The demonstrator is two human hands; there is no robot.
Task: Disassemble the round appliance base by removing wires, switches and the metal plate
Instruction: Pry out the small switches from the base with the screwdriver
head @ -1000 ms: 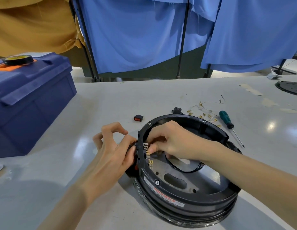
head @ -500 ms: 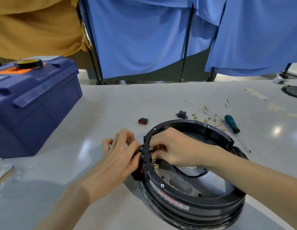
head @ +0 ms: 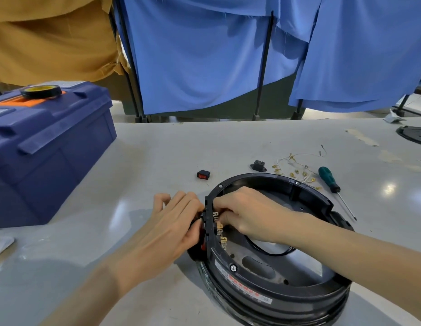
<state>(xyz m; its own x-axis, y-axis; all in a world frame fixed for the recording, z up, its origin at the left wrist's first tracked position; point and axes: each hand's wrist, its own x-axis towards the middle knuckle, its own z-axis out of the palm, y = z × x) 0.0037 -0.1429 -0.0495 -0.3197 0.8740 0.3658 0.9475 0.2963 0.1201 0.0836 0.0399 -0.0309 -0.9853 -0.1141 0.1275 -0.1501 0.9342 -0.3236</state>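
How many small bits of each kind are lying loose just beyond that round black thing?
Red switch: 1
Black socket: 1
Wire tangle: 1
Screwdriver: 1
Total: 4
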